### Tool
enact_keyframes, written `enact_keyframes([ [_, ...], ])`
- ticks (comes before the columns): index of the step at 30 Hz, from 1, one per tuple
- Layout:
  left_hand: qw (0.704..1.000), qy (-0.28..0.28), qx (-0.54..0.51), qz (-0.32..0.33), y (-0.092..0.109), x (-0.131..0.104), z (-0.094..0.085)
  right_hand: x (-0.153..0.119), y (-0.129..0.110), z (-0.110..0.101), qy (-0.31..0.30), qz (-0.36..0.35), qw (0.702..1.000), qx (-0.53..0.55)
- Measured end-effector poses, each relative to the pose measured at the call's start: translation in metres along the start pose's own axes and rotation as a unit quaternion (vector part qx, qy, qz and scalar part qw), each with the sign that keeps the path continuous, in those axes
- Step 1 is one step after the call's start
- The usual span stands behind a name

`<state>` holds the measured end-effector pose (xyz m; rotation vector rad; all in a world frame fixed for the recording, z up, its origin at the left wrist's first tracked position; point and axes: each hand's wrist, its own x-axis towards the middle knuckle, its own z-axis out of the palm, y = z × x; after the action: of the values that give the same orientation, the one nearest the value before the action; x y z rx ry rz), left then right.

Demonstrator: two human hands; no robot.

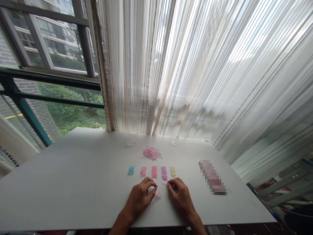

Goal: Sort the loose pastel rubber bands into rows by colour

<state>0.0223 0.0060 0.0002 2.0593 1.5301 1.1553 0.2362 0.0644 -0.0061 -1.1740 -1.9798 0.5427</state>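
Both hands rest low over the white table. My left hand (pixel 140 196) has thumb and forefinger pinched together, and what they hold, if anything, is too small to make out. My right hand (pixel 181 197) pinches too, with a small pale sliver (pixel 164 182) at its fingertips, blurred. Between the hands lies a little pile of pale pink pieces (pixel 157 196). Just beyond, a row of small coloured groups runs across: blue pieces (pixel 131 170), pink pieces (pixel 143 171), coral-pink pieces (pixel 154 172), purple pieces (pixel 164 173) and pale yellow pieces (pixel 173 172).
A larger heap of mixed pink pieces (pixel 151 153) lies behind the row. Two clear round dishes or lids, one left (pixel 131 140) and one right (pixel 174 142), sit near the curtain (pixel 156 81). A pixelated long pink object (pixel 213 178) lies right on the white table (pixel 73 182).
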Motion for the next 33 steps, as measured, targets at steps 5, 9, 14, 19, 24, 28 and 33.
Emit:
enact_keyframes([
  [5, 1.0, 0.003, 0.002, 0.002, -0.001, 0.001, 0.001, -0.003, 0.006, 0.005, 0.02, -0.006, 1.0, 0.003],
  [9, 1.0, 0.001, 0.009, -0.003, -0.002, 0.001, 0.001, -0.006, 0.005, 0.005, -0.018, -0.053, 0.998, 0.001],
  [14, 1.0, -0.002, 0.013, -0.005, -0.001, 0.002, 0.001, -0.009, 0.001, 0.008, -0.028, -0.063, 0.997, -0.036],
  [19, 1.0, -0.012, 0.021, -0.018, -0.001, 0.002, -0.001, -0.008, -0.001, 0.01, -0.004, -0.062, 0.996, -0.063],
  [24, 0.999, -0.02, 0.026, -0.022, 0.0, 0.002, -0.003, -0.009, -0.007, 0.008, -0.028, -0.121, 0.989, -0.079],
  [28, 0.999, -0.021, 0.025, -0.023, 0.002, 0.003, -0.003, -0.009, -0.009, 0.009, -0.02, -0.131, 0.988, -0.082],
  [33, 0.999, -0.021, 0.021, -0.027, 0.005, 0.002, -0.005, -0.009, -0.009, 0.01, -0.013, -0.105, 0.992, -0.069],
])
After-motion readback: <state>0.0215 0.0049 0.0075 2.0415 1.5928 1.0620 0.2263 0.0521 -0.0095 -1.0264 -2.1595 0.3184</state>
